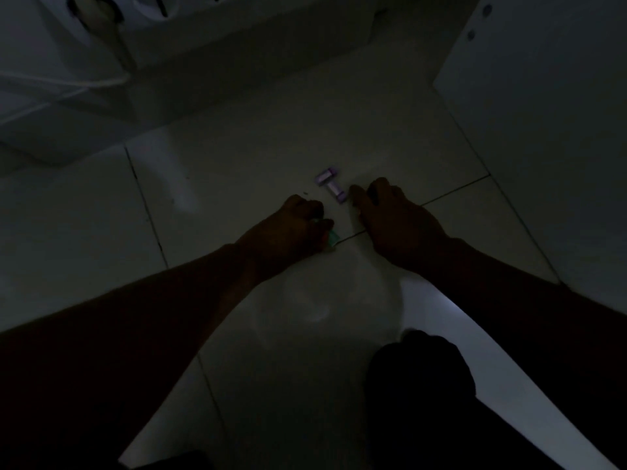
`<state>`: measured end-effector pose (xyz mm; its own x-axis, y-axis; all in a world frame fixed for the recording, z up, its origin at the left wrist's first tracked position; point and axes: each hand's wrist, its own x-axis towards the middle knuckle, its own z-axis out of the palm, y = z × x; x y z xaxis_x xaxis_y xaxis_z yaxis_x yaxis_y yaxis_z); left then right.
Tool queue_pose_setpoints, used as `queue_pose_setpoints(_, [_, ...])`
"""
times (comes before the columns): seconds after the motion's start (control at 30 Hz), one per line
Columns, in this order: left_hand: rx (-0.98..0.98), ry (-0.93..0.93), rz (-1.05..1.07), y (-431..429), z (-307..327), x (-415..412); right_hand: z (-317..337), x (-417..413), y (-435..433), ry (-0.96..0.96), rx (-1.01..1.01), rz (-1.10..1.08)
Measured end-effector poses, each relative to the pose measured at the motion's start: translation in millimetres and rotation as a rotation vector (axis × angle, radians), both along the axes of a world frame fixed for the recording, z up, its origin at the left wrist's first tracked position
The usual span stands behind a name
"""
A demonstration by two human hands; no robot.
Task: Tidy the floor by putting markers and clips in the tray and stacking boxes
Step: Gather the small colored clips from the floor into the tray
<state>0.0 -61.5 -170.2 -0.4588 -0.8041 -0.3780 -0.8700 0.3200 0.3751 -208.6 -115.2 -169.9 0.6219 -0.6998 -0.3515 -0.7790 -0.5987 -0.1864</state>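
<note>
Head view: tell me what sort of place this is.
Probably a dim room indoors, seen at floor level: a pale tiled floor with dark grout lines, a white cabinet panel on the right, and a white cord at upper left. Small purple items lie on the tiles.

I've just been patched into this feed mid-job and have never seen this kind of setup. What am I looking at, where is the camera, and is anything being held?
There is no machine here: a person works with bare hands, and the single picture comes from a camera worn on their head, looking down at a tiled floor. The scene is very dark. The left hand is closed around a small green object; what it is cannot be told. The right hand rests spread on the floor, holding nothing visible. Just ahead, between the hands, lie two small purple items, touching in a T shape. A white power strip with a cable sits at the top left.
</note>
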Motion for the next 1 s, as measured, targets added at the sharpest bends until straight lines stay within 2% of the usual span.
queue_pose_setpoints(0.1, [0.019,-0.01,0.023,-2.4,5.8,1.5,-1.8,0.4,-0.6,-0.017,0.039,-0.075])
queue_pose_setpoints(0.17, [-0.061,-0.027,-0.019,-0.2,9.6,0.4,-0.8,0.4,-0.5,-0.071,0.04,-0.1])
queue_pose_setpoints(0.23, [-0.107,-0.038,0.026,3.0,5.0,-0.4,0.4,1.0,-0.3,-0.107,0.035,-0.102])
queue_pose_setpoints(0.33, [-0.09,0.006,0.236,5.8,-12.2,-1.8,2.9,1.3,-1.7,-0.153,0.053,-0.148])
queue_pose_setpoints(0.5, [-0.068,0.207,0.752,-8.6,2.6,-13.3,10.5,11.4,-3.0,-0.288,0.123,-0.246])
queue_pose_setpoints(0.6, [-0.073,0.32,0.886,-26.3,5.0,-17.1,10.8,19.9,-2.7,-0.302,0.118,-0.244])
queue_pose_setpoints(0.8, [-0.044,0.351,0.931,-55.4,12.2,-24.4,5.7,30.9,-6.4,-0.333,0.077,-0.308])
queue_pose_setpoints(0.9, [-0.003,0.258,0.794,-62.6,6.0,-22.3,3.5,37.6,-6.3,-0.385,0.089,-0.333])
queue_pose_setpoints(1.0, [0.043,0.133,0.706,-66.8,7.8,-24.8,1.1,43.0,-4.3,-0.354,0.107,-0.334])
